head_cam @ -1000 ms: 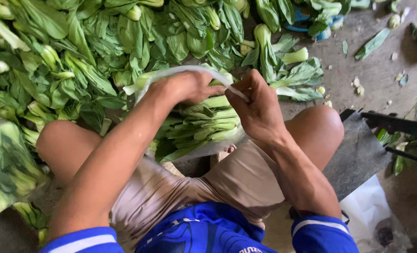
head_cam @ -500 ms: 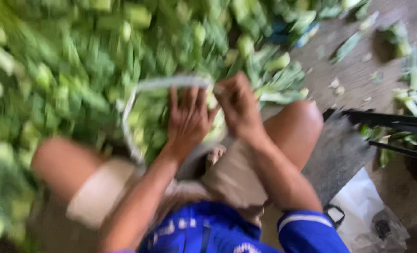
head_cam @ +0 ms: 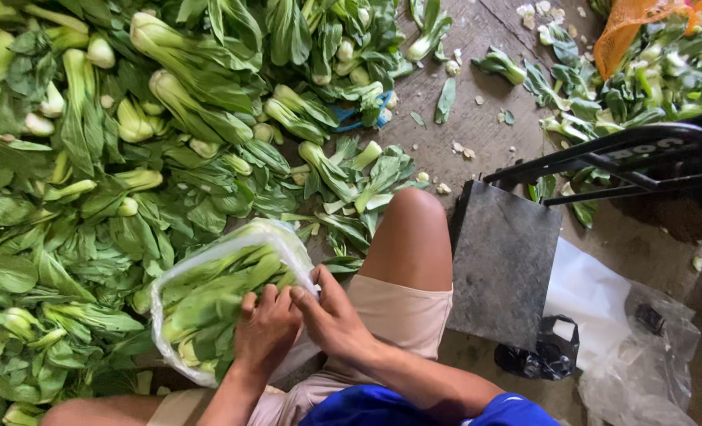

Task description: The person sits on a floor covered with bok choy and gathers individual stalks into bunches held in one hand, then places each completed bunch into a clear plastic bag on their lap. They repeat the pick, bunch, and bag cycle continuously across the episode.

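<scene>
A clear plastic bag (head_cam: pixel 209 304) packed with green leafy vegetables with pale stalks lies on my lap, its length running from lower left to upper right. My left hand (head_cam: pixel 265 330) presses on the bag's near side with fingers curled over the plastic. My right hand (head_cam: pixel 331 315) pinches the bag's edge at its upper right end, touching my left hand. Both hands grip the bag. My bare right knee (head_cam: pixel 414 229) rises just right of it.
A large heap of loose leafy greens (head_cam: pixel 106 142) covers the floor ahead and left. A dark flat scale platform (head_cam: pixel 505 260) and a black metal frame (head_cam: pixel 627 158) stand at right. Plastic sheets (head_cam: pixel 643 347), a black bag (head_cam: pixel 544 355) and an orange net sack (head_cam: pixel 631 28) lie beyond.
My view has swung and steadied. The bag has turned from across my lap to lying lengthwise, and both hands have moved down to its near end.
</scene>
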Demonstrator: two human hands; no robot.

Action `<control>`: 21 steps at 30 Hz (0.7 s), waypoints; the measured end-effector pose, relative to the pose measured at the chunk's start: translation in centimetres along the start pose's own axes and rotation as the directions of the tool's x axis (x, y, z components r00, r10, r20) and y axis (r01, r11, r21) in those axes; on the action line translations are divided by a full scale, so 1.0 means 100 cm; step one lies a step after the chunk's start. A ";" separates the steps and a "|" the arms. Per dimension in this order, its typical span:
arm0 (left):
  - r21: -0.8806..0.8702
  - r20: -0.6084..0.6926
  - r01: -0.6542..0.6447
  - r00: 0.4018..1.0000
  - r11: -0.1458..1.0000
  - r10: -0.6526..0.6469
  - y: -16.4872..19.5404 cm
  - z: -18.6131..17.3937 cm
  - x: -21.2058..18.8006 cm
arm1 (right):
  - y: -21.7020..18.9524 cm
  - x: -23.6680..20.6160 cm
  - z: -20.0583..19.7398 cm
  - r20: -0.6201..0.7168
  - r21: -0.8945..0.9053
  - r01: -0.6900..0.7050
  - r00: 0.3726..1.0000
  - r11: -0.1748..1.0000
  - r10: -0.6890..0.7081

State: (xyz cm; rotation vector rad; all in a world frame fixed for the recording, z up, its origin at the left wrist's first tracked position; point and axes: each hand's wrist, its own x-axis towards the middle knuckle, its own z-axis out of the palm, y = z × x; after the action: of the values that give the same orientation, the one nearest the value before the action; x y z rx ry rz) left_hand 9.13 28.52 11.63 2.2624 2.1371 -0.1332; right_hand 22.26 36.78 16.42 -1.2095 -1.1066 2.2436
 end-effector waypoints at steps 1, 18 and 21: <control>-0.078 -0.006 0.090 0.996 0.993 -0.091 0.000 0.010 0.000 | -0.002 0.001 0.001 0.008 0.013 0.020 1.000 1.000 -0.020; -0.320 -0.246 0.430 0.823 0.844 -0.513 -0.013 -0.005 0.026 | -0.023 0.017 -0.044 0.021 -0.294 -0.016 1.000 0.956 0.023; -0.384 -0.225 0.402 0.832 0.831 -0.507 -0.018 -0.002 0.030 | -0.063 0.035 -0.032 0.321 -0.355 0.204 0.943 0.912 -0.085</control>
State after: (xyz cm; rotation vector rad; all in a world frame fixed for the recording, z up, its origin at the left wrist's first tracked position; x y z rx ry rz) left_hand 7.56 31.65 11.66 1.6372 2.5945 0.5760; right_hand 22.62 44.42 18.38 -0.8901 -1.7623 2.2049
